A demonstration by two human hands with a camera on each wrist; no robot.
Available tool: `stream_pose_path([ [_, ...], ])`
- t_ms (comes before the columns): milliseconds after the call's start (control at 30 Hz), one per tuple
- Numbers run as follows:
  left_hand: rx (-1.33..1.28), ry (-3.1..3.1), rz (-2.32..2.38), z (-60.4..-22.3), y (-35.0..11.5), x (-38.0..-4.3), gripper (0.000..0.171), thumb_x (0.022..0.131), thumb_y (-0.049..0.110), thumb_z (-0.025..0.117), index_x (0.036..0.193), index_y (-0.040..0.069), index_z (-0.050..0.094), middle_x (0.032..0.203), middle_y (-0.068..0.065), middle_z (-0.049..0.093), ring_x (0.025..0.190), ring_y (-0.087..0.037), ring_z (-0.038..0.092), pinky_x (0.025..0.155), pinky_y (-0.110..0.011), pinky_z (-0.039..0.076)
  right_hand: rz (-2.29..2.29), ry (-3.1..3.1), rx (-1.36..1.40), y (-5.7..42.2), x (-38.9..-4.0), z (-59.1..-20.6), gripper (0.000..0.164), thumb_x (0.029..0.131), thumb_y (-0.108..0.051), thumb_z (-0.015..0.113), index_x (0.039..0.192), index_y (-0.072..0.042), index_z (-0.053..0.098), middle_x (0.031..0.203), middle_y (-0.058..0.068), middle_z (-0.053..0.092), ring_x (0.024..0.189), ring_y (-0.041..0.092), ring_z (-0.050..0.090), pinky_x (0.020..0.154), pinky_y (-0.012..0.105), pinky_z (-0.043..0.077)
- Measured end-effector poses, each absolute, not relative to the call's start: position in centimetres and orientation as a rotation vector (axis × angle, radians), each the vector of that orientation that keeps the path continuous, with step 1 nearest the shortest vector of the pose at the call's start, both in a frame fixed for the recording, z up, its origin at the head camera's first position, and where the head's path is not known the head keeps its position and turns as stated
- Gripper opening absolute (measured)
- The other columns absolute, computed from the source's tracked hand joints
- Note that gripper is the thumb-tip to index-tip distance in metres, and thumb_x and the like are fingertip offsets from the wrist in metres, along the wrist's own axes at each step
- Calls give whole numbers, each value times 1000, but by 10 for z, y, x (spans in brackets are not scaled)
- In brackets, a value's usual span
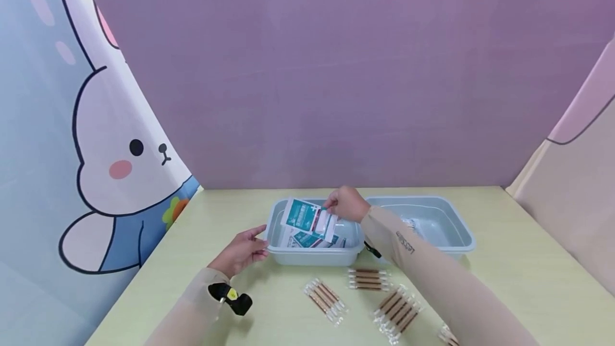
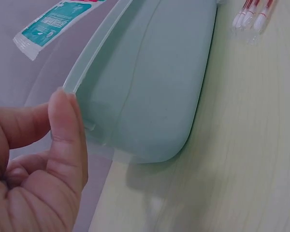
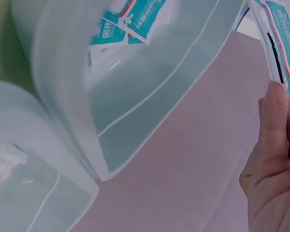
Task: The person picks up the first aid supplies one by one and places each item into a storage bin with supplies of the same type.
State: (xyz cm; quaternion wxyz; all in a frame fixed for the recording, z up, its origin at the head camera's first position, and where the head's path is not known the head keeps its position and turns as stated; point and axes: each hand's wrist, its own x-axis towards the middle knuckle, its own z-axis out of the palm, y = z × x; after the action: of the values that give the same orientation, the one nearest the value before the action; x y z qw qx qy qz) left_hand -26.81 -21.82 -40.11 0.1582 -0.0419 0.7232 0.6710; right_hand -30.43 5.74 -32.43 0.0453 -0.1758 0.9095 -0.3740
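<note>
Packet [image 1: 304, 215] in right hand [image 1: 348, 204]

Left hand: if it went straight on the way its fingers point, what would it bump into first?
Probably the left end of the left blue tray. The left hand looks to be touching that end, though the exact contact is hard to tell.

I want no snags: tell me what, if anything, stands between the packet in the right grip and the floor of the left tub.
Only the other packets, lying inside the left tub, below the held packet. Nothing else visible intervenes; the left grip is at the tub's left end, off to the side.
</note>
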Motion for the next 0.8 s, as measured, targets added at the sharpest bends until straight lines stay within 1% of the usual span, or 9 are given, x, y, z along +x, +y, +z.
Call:
stream_pose_path([
  [300, -151, 2069, 1929, -403, -218, -269, 56, 96, -3, 50, 148, -1, 29, 88, -11, 53, 68, -15, 55, 64, -22, 52, -1109, 2764, -467, 51, -320, -325, 12, 87, 4, 65, 96, 1, 74, 97, 11, 69, 80, 20, 60, 72, 28, 55],
  [600, -155, 2066, 1930, -404, -218, -270, 55, 96, -3, 50, 148, -1, 30, 88, -12, 55, 68, -15, 56, 64, -22, 53, -1126, 2776, -426, 47, -329, -328, 15, 88, 4, 64, 100, 2, 73, 101, 13, 69, 86, 23, 61, 78, 31, 54],
  [800, -163, 2064, 1931, -405, -217, -270, 56, 96, -3, 50, 148, 0, 30, 88, -12, 54, 68, -15, 56, 64, -22, 52, -1136, 2778, -368, 46, -335, -329, 15, 88, 3, 65, 100, 2, 73, 102, 14, 68, 87, 25, 59, 81, 33, 54],
])
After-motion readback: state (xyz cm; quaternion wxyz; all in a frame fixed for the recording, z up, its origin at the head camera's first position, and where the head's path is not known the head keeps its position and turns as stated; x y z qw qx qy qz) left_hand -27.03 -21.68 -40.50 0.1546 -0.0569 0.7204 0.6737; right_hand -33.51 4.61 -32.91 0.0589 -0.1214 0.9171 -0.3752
